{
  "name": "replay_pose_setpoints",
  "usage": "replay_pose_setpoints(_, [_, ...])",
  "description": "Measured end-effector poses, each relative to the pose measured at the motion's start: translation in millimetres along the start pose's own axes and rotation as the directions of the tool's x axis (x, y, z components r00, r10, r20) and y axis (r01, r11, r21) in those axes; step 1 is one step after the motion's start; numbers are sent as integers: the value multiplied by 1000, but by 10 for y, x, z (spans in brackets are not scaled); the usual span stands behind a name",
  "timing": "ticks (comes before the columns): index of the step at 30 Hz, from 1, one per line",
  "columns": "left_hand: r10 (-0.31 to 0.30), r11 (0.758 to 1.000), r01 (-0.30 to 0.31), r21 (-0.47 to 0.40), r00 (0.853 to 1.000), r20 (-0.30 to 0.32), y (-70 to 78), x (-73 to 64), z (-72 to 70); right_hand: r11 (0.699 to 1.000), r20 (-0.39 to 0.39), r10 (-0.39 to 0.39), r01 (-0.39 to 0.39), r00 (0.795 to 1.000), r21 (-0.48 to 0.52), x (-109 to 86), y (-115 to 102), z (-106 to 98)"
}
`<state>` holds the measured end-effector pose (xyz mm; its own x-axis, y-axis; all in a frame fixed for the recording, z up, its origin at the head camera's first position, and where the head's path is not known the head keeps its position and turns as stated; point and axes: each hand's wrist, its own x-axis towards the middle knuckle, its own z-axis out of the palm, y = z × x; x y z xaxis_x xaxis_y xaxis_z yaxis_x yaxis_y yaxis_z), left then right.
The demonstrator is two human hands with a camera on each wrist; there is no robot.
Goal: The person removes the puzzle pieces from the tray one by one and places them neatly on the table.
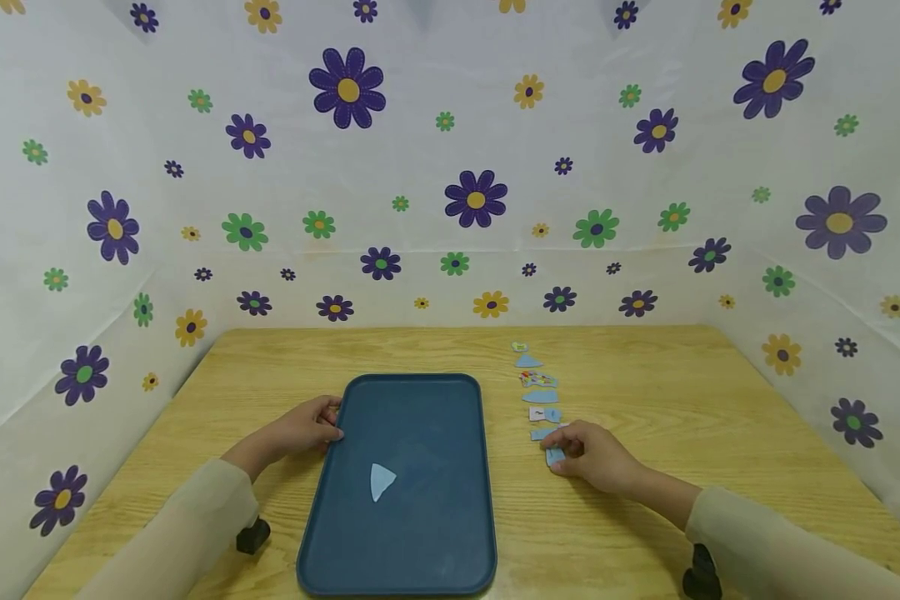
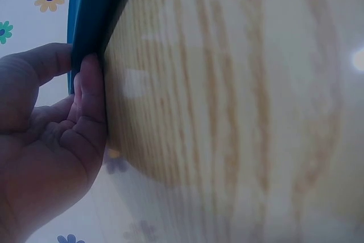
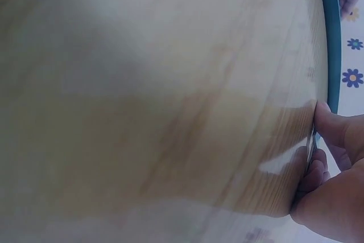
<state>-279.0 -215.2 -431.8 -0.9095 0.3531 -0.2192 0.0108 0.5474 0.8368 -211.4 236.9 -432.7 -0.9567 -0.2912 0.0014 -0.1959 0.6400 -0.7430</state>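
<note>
My left hand (image 1: 307,429) holds the left rim of a dark blue tray (image 1: 427,550). In the left wrist view its thumb lies against the rim, and the other fingers (image 2: 91,92) are curled low beside it. One pale, roughly triangular piece (image 1: 381,482) lies on the tray, left of its middle. To the right of the tray, my right hand (image 1: 596,458) pinches a light blue flat puzzle piece (image 1: 554,456) at table level, between thumb and fingers. Another light blue piece (image 1: 542,434) lies just beyond, partly covered by the fingers.
Several flat pieces run in a column away from the right hand: a pink and blue one (image 1: 544,414), a light blue one (image 1: 540,397), a multicoloured one (image 1: 538,379), a blue triangle (image 1: 528,362) and a small greenish one (image 1: 520,347). Flower-patterned cloth (image 1: 420,167) surrounds the wooden table (image 1: 645,367).
</note>
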Motion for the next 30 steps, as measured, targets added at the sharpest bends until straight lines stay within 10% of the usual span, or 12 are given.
replay_pose_setpoints(30, [-13,1000,13,-2,1000,-1,-30,31,4,1000,-12,19,-19,1000,3,-42,-52,-3])
